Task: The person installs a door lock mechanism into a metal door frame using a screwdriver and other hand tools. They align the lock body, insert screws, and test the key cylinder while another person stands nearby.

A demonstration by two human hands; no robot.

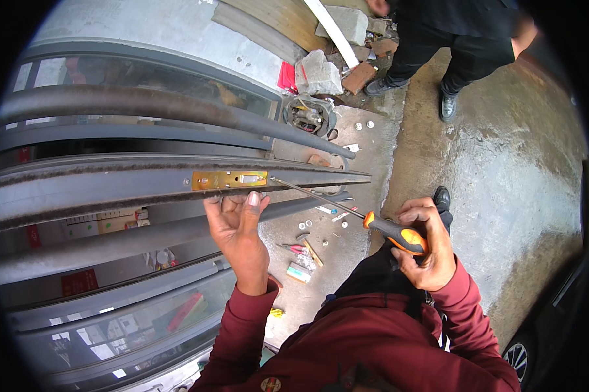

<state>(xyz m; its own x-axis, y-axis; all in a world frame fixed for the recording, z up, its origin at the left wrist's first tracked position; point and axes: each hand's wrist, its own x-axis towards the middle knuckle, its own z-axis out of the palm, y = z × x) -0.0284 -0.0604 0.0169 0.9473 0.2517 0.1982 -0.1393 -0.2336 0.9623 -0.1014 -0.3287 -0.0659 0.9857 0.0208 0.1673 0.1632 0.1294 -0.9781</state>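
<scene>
My right hand is closed round the orange and black handle of a screwdriver. Its long shaft points left, and the tip is at the screw end of a brass-coloured lock faceplate. That plate sits in the grey metal edge of a glass door, between two dark brush strips. Below the plate, my left hand grips the door edge, with the thumb near the plate's lower side and the other fingers partly hidden behind. A screw shows at the plate's far left.
Long dark tubular handles flank the door edge. Pliers, a hammer and a small box lie on the ground below. Beyond stand a tool bag, rubble and a person in black. A car is at right.
</scene>
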